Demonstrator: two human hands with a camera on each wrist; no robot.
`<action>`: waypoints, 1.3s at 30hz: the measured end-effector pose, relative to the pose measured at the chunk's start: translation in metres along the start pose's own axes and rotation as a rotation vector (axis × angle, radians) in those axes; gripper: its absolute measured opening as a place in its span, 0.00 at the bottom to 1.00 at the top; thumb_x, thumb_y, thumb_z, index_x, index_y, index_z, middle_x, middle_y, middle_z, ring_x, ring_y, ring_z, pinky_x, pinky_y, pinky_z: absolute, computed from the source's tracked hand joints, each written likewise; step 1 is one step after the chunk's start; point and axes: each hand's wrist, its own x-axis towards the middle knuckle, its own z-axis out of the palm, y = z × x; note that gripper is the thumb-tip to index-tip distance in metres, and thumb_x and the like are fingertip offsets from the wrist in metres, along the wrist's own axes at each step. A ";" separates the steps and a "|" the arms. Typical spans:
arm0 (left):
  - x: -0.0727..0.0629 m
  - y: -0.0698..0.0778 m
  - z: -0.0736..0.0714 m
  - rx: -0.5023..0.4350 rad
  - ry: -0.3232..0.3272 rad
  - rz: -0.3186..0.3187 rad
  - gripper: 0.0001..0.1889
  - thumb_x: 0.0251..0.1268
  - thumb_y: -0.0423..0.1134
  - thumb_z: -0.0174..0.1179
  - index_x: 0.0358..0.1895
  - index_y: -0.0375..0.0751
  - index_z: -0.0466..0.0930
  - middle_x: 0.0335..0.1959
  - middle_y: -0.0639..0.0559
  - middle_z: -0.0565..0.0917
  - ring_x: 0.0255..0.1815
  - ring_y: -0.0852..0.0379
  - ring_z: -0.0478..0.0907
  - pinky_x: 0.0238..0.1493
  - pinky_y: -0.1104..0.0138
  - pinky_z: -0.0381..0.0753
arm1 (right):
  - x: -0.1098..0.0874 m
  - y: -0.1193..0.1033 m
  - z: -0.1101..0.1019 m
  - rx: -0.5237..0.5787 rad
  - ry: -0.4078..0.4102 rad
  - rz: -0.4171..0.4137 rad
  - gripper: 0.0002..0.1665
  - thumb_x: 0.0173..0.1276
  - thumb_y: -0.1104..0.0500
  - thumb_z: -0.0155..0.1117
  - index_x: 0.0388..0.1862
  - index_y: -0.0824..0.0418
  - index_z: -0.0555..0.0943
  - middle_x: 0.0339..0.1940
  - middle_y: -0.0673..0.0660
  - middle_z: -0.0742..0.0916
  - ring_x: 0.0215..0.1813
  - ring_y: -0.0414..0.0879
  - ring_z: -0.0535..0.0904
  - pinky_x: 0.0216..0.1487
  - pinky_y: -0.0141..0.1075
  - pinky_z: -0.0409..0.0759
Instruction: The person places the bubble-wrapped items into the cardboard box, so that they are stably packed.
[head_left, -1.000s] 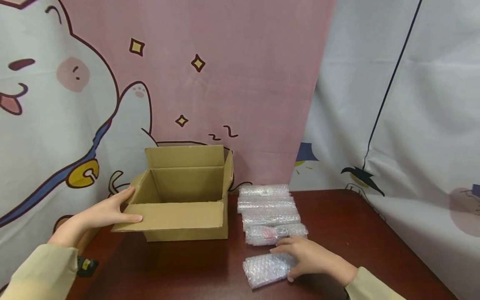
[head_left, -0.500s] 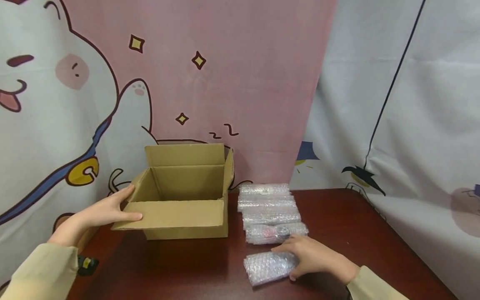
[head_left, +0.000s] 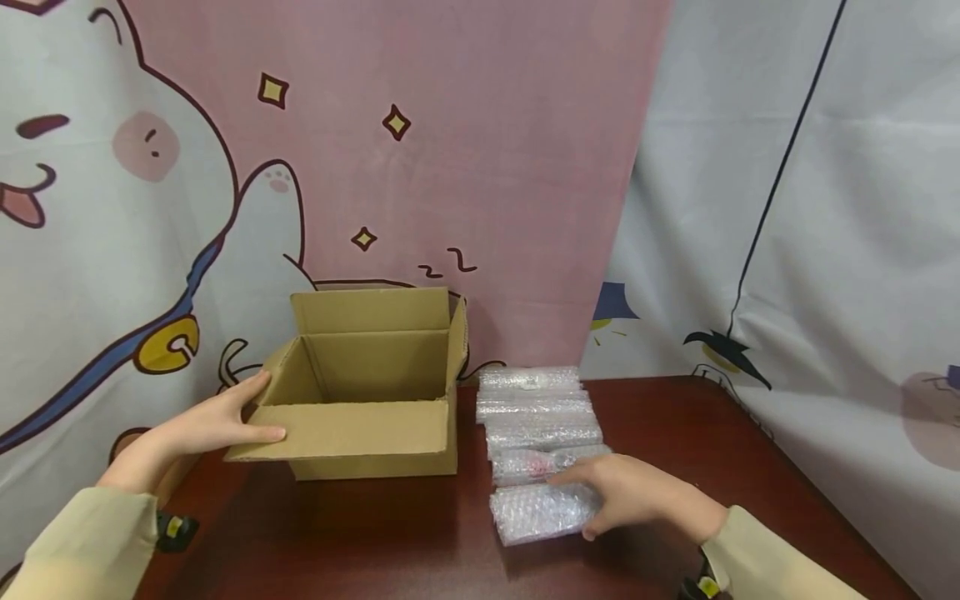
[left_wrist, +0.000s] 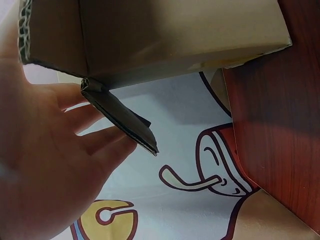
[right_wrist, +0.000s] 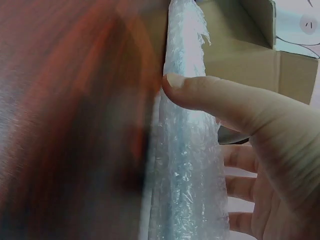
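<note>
An open cardboard box stands at the centre left with its flaps folded outward. My left hand grips its front left corner, thumb on the front flap and fingers against the left flap. In my right hand is a flat bubble-wrapped package, held by its right end. The right wrist view shows the thumb across one face of the wrap and the fingers on the other side. Its near edge is raised above the tabletop, with a shadow below. What is inside the wrap is unclear.
Several bubble-wrapped packages lie in a row right of the box, the nearest wrapped one showing something pink inside. The dark red tabletop runs back to a printed curtain. Each wrist wears a dark band.
My right hand has gripped and lifted the near package, moving it slightly away from me toward the row. The left hand and the box have stayed in place.
</note>
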 end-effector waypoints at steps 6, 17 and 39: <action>0.001 -0.001 0.001 -0.001 0.001 0.005 0.56 0.56 0.49 0.70 0.72 0.18 0.42 0.71 0.19 0.46 0.70 0.22 0.44 0.61 0.32 0.52 | 0.004 -0.003 -0.021 -0.019 -0.038 0.052 0.41 0.46 0.47 0.80 0.63 0.46 0.79 0.56 0.45 0.82 0.56 0.40 0.77 0.55 0.43 0.76; 0.000 -0.003 0.001 0.000 0.005 -0.001 0.56 0.56 0.49 0.70 0.73 0.19 0.42 0.71 0.19 0.45 0.70 0.22 0.43 0.60 0.32 0.51 | 0.011 -0.012 -0.071 -0.096 -0.044 0.045 0.40 0.47 0.46 0.79 0.62 0.47 0.79 0.54 0.47 0.84 0.54 0.41 0.78 0.52 0.43 0.77; 0.000 -0.005 0.006 0.026 0.035 -0.002 0.57 0.54 0.50 0.71 0.73 0.19 0.41 0.72 0.20 0.46 0.70 0.22 0.46 0.60 0.32 0.53 | 0.028 -0.031 -0.168 -0.221 -0.004 0.002 0.39 0.54 0.47 0.76 0.65 0.53 0.77 0.59 0.51 0.82 0.57 0.48 0.78 0.54 0.47 0.77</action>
